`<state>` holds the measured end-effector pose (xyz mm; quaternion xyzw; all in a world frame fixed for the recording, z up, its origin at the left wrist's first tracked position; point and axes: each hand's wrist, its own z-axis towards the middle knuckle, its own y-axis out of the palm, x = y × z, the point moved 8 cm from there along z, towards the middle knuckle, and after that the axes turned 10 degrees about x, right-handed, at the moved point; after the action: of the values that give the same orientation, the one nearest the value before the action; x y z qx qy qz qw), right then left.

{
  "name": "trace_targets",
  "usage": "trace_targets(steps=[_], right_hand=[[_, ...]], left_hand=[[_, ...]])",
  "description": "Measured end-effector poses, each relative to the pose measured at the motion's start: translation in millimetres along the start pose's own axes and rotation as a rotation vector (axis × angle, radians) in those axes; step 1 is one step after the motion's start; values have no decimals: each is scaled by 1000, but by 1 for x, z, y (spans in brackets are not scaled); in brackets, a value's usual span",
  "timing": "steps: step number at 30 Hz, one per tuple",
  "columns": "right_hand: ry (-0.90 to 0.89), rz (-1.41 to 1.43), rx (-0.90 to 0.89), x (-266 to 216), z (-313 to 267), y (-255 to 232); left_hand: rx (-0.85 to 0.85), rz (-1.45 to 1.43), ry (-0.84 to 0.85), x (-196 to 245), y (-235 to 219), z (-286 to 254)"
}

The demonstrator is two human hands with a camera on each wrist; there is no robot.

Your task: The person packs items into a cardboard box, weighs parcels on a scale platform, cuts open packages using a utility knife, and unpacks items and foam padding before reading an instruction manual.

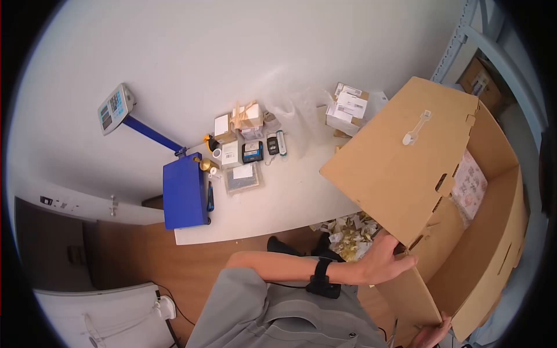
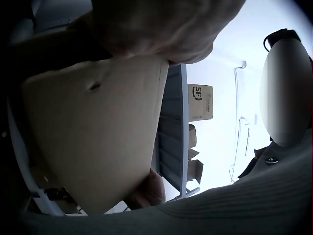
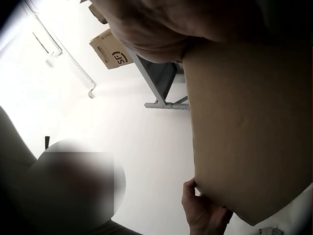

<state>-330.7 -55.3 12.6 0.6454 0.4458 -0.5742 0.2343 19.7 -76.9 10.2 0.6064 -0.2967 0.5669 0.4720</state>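
A large open cardboard box point(image 1: 487, 197) stands tilted at the right, its broad lid flap point(image 1: 400, 156) spread to the left. My left hand point(image 1: 386, 262) grips the near wall's upper corner beside the flap, thumb over the edge. At the wall's other corner, low in the head view, my right hand point(image 1: 432, 334) holds the cardboard edge, partly hidden behind the box. The left wrist view shows the box wall point(image 2: 98, 132) between both hands. A flat pink-patterned packet point(image 1: 469, 185) lies inside the box.
On the white table point(image 1: 278, 203) are a blue platform scale point(image 1: 185, 194), small boxes point(image 1: 230, 153), a tape measure-like device point(image 1: 253, 152) and labelled parcels point(image 1: 350, 106). Paper scraps point(image 1: 354, 235) fill a spot below the table edge. A metal rack point(image 1: 505, 46) stands at the right.
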Motion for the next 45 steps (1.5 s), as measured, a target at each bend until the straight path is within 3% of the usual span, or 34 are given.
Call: trace_targets(steps=[3,6,7,8,10,13,15,18,21,23,26,28,31,34,37,41,44,45], right_hand=[[59,-63,53,10,-40,-2],[109,-32,19,25,-69,-1],[149,-17,-5,35,-63,5],[141,-24,2,43,-68,3],[45,173,-133,48,-87,12],[41,161,-123,61,-122,12],[16,186,-111,52,-175,36],[62,160,-160,81,-215,32],[104,212,-91,91,-290,52],[170,194,-145,102,-317,71],[246,125,-126,132,-343,77],[226,134,-138,136,-359,89],[347,43,-127,173,-372,104],[292,42,-228,193,-387,126],[342,26,-208,226,-401,125],[364,82,-278,267,-416,141],[395,90,-285,308,-428,148],[343,51,-386,310,-437,163]], left_hand=[[49,26,53,20,-45,-34],[65,-27,-13,24,-85,-60],[96,57,83,29,-95,-58],[117,130,182,41,-109,-65],[108,121,177,52,-138,-77],[131,90,163,67,-182,-102],[160,59,146,74,-216,-122],[101,1,13,71,-264,-156],[119,109,142,80,-312,-189],[182,27,-130,57,-337,-211],[231,3,-262,42,-371,-240],[222,41,-256,37,-387,-251],[306,22,-353,16,-416,-266],[337,59,-313,6,-441,-268],[389,93,-300,-3,-458,-277],[353,148,-339,-43,-492,-287],[387,216,-216,-65,-522,-274],[419,211,-213,-72,-535,-271]])
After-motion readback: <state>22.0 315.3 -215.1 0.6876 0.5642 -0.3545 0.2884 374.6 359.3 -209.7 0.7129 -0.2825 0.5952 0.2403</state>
